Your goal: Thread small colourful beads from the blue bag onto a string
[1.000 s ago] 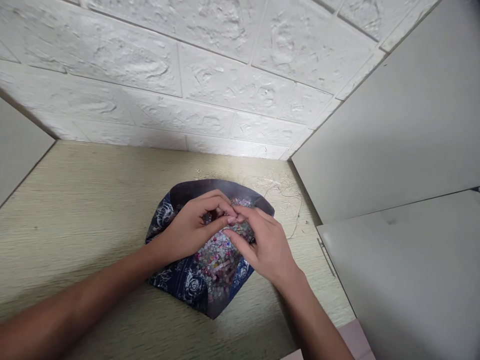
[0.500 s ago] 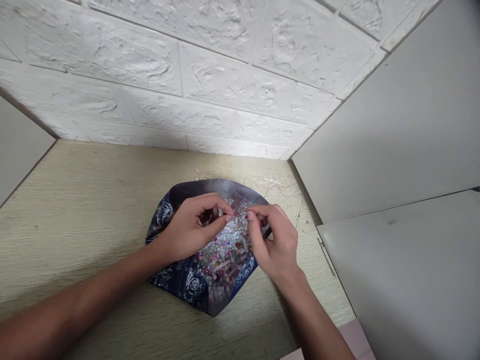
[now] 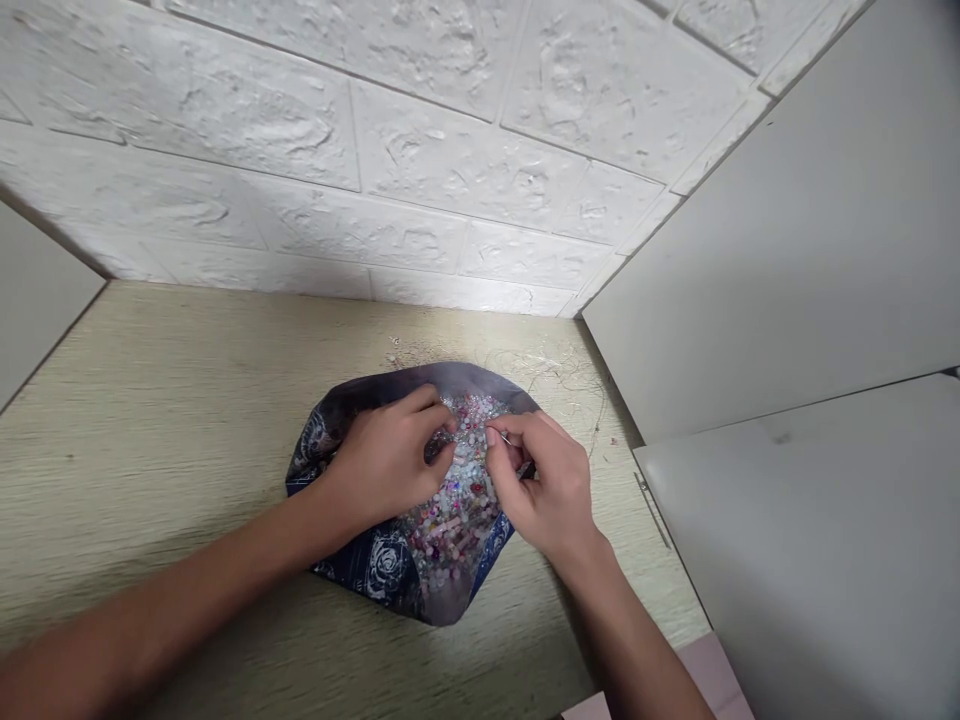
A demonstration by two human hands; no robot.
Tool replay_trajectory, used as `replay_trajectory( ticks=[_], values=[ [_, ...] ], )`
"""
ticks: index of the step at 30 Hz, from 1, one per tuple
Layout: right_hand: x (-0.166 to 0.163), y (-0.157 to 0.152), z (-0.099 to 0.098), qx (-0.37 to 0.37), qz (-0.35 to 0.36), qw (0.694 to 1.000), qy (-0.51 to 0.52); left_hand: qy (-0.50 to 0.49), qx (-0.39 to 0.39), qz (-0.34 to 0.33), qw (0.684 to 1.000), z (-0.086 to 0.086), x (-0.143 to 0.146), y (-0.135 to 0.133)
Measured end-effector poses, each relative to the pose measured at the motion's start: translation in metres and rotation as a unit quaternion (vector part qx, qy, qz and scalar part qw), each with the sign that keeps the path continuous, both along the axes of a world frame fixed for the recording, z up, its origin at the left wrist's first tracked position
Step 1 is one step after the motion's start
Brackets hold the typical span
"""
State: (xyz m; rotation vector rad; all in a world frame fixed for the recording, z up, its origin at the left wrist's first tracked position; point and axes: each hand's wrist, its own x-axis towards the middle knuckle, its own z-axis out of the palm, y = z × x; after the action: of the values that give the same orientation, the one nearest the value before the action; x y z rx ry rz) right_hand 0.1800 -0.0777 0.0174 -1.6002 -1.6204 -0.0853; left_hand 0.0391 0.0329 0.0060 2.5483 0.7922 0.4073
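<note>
A dark blue cloth pouch (image 3: 386, 565) with white rose prints lies wide open on the table, full of loose beads (image 3: 465, 505) in clear, white, pink and red. My left hand (image 3: 390, 455) hangs over the pouch's left side; its fingers are curled, with a gap between thumb and forefinger and nothing seen in it. Over the right edge of the beads, my right hand (image 3: 544, 475) pinches a thin, shiny needle-like piece (image 3: 507, 440) between thumb and forefinger. Most of that piece is hidden by the fingers.
Fine loose threads (image 3: 559, 370) and a few tiny beads (image 3: 396, 342) lie on the wooden table (image 3: 187, 400) behind the pouch. A white brick-patterned wall (image 3: 420, 240) closes off the back. Grey panels (image 3: 780, 250) stand at the right; another pale panel (image 3: 37, 300) is at the left.
My left hand has drawn back a little to the left, away from the right hand, and its thumb and forefinger have parted. My right hand has shifted only slightly.
</note>
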Motion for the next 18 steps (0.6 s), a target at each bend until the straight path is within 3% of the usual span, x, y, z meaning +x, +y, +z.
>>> replay_trajectory(
  ticks=[7,11,18],
  values=[
    [0.001,0.002,0.0,0.007,-0.004,1.0,0.001,0.023,0.036,-0.053,0.998,0.0,-0.002,0.001],
    [0.001,0.002,-0.001,0.01,-0.005,1.0,0.0,-0.013,-0.01,-0.092,0.996,-0.003,-0.002,0.005],
    [0.001,0.002,-0.001,0.009,-0.019,1.0,0.0,-0.11,-0.101,-0.102,0.983,-0.007,-0.003,0.009]
  ],
)
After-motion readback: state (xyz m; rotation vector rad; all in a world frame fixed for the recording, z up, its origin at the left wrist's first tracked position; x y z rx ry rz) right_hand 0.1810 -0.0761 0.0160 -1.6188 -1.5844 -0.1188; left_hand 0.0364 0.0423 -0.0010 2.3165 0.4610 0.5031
